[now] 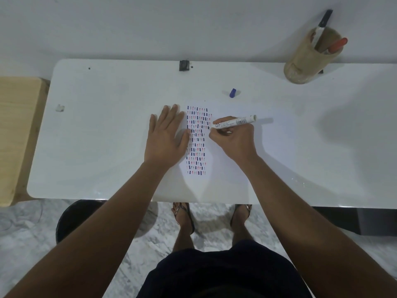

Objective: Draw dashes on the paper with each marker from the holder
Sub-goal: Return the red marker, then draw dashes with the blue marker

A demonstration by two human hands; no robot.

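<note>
White table (107, 147), marker (233, 121) print illegible

Marker (234, 121) print too small to read.

Three markers are counted: one (234, 121) uncapped, two (322, 26) (338, 45) in one holder (305, 61). One cap (232, 93), one paper (227, 164) and two hands (166, 136) (233, 138) are seen.

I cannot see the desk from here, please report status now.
Left hand flat on white paper. Right hand grips white marker, tip at dashes. Blue cap off. Red and black markers in tan holder. Nothing blocking.
</note>
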